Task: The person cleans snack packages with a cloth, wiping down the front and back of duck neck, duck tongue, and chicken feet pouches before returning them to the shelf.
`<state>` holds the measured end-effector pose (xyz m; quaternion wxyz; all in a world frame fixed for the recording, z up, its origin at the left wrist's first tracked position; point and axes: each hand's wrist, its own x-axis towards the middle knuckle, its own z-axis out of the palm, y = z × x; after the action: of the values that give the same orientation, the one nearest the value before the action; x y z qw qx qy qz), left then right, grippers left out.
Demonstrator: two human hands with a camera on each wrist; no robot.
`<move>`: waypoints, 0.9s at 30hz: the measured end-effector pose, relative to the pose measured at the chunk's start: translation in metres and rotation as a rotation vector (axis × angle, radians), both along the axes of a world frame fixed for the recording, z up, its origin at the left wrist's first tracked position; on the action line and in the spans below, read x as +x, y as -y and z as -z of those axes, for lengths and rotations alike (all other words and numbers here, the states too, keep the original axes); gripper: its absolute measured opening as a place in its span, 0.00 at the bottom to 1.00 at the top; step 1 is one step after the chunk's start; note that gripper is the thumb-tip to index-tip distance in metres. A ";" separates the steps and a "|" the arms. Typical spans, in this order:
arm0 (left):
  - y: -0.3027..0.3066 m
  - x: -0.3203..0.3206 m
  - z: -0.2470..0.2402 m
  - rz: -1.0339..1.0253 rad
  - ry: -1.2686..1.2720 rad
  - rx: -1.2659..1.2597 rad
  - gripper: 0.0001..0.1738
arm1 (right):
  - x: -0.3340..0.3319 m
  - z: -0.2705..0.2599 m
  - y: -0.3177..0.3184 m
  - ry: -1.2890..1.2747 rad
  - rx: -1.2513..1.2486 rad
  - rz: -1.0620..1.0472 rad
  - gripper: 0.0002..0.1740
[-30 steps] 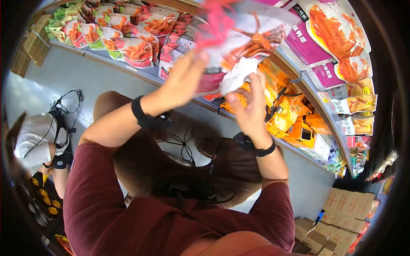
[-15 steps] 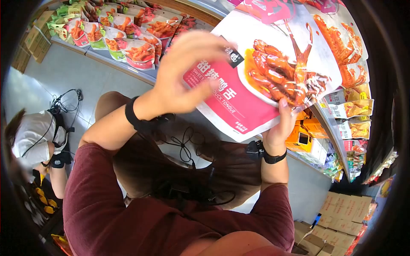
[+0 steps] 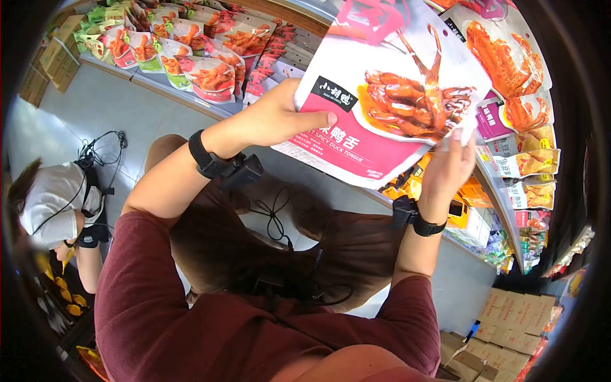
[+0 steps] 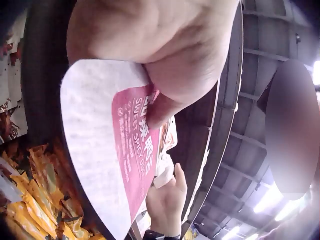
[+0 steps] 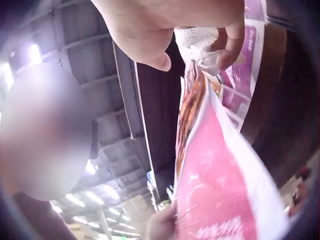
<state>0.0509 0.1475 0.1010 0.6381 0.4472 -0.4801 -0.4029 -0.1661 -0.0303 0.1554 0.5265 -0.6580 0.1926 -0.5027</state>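
A large pink and white snack pouch (image 3: 388, 95), printed with a dish of duck tongue, is held up before the shelves. The left hand (image 3: 273, 121) grips its left side, thumb (image 4: 162, 111) across the printed front and the other fingers out of sight behind. At the pouch's opposite edge is the right hand (image 3: 449, 167), its fingers curled round a crumpled white cloth (image 5: 199, 44) that touches the pouch. In the left wrist view the cloth (image 4: 163, 171) shows beside the right hand (image 4: 167, 202).
Shelves hold rows of pouches (image 3: 207, 77) at upper left and larger purple pouches (image 3: 503, 60) at right. Orange packets (image 4: 37, 200) lie below. Another person (image 3: 60, 207) crouches at left on the grey floor, near black cables (image 3: 102, 148). Cardboard boxes (image 3: 515, 315) stand at lower right.
The left hand, earlier raised and blurred off the pouch, now grips its left side. The pouch has swung from blurred and tilted to facing the head camera; the right hand has moved right with the cloth.
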 end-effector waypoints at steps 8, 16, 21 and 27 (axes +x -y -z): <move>0.003 -0.011 0.004 -0.080 0.084 0.001 0.15 | -0.005 0.000 0.007 -0.139 -0.987 0.413 0.24; 0.003 -0.015 0.008 -0.088 0.061 0.101 0.14 | -0.005 -0.002 0.003 -0.399 -1.176 0.394 0.27; 0.009 -0.022 0.013 -0.041 -0.257 0.116 0.19 | 0.041 0.027 -0.032 -0.522 -1.096 0.006 0.30; 0.014 -0.023 0.029 -0.246 -0.349 0.126 0.24 | 0.046 0.043 -0.061 -0.645 -1.091 -0.300 0.29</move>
<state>0.0275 0.1335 0.0716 0.7266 0.4648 -0.2784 -0.4225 -0.1202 0.0307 0.1122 0.0971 -0.9685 -0.0360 -0.2264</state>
